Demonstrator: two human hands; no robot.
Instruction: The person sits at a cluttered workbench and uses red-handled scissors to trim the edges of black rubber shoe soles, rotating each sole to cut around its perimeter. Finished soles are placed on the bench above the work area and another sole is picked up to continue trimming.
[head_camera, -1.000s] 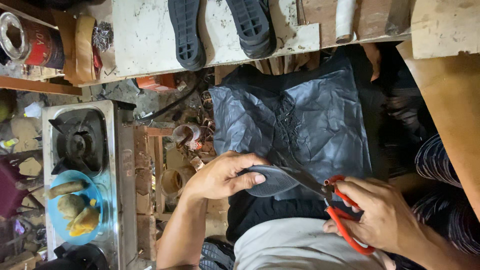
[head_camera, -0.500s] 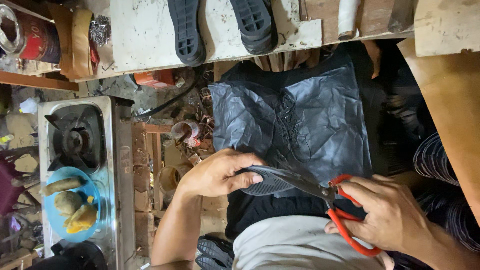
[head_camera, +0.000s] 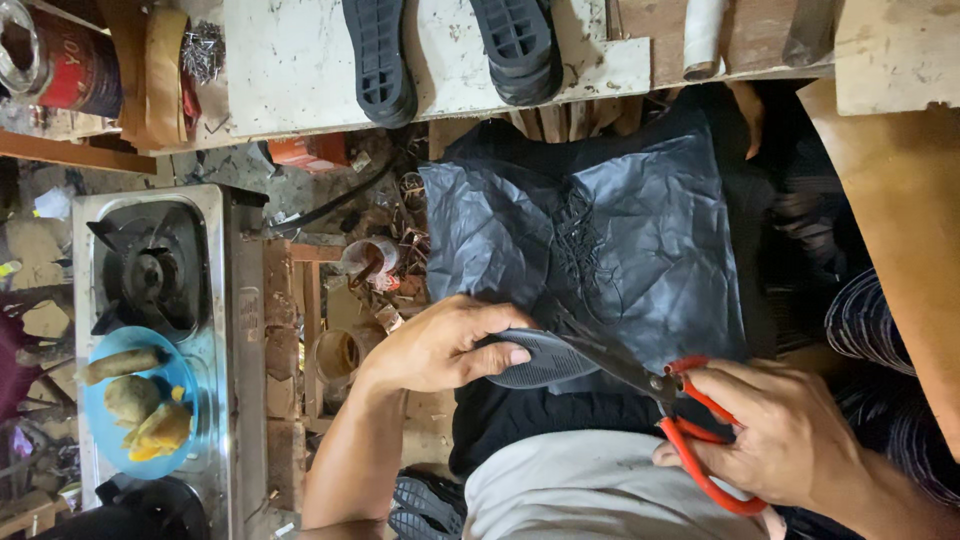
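Head view: your left hand (head_camera: 440, 345) pinches a dark shoe sole (head_camera: 545, 360) in the middle of the frame. Your right hand (head_camera: 790, 435) grips red scissors (head_camera: 690, 425), blades touching the sole. A red round can (head_camera: 70, 65) sits upper left. Two black soles (head_camera: 450, 50) lie on the white surface (head_camera: 290, 70) up top. A stove (head_camera: 150, 270) stands at the left.

hands gripping sole (head_camera: 545, 362), red scissors (head_camera: 690, 425) — probably cutting
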